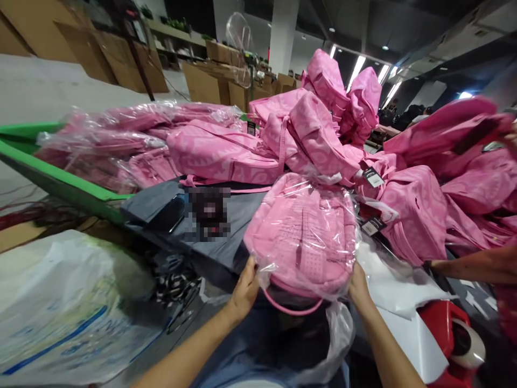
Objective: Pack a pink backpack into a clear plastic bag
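Observation:
A pink backpack (311, 231) lies in front of me, mostly inside a clear plastic bag, its straps facing up. Its pink top loop (293, 310) sticks out toward me, beyond the bag's gathered clear plastic edge (339, 334). At the near left corner, my left hand (245, 288) is closed on the bag's edge, thumb on top. My right hand (358, 283) grips the near right side, with its fingers mostly hidden behind the plastic. Just past the bagged backpack, more pink backpacks (226, 153) are piled up, some carrying black and white tags (372, 177).
At left, a green bin (60, 167) holds bagged pink backpacks (117, 134). A phone (165, 213) rests on the dark table cover (242, 210). Lower left is a large white sack (72, 312). A red tape dispenser (452, 334) sits lower right, near another person's arm (476, 267).

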Tool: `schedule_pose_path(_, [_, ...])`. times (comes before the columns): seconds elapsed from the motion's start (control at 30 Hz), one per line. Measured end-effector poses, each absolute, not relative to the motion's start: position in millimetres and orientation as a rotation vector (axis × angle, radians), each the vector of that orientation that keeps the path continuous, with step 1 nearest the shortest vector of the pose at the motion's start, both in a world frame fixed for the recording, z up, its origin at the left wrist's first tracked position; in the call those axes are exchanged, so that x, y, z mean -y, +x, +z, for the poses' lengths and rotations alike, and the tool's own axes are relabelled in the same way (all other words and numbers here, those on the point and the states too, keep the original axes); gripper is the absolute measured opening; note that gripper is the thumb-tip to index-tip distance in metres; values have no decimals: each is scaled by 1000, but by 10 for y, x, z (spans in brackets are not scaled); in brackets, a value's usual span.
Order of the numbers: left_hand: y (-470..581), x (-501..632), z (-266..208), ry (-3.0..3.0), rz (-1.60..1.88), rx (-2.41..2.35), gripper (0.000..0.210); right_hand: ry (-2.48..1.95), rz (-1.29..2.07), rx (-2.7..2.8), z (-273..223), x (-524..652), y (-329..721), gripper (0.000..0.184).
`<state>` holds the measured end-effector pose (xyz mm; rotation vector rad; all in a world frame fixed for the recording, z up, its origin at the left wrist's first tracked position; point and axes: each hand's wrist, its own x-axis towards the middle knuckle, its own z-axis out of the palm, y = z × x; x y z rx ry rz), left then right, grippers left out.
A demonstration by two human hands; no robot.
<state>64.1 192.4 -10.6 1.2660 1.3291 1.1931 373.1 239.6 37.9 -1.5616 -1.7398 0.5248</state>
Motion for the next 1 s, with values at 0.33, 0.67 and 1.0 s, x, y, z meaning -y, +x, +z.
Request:
schedule_pose_path(0.33, [-143,-1109,-331,849,1548,-1732,50,-1911,249,1422,584,-1254,4578,48])
schedule_pose_path(0.67, [1216,-995,-591,1321,536,-1049,60,-1815,-89,1686,417,-122,3047,35])
schedule_pose_path(1.0, [1817,-1284,-380,1451,556,-458,50,-2072,255,1548,292,-378,3422,17])
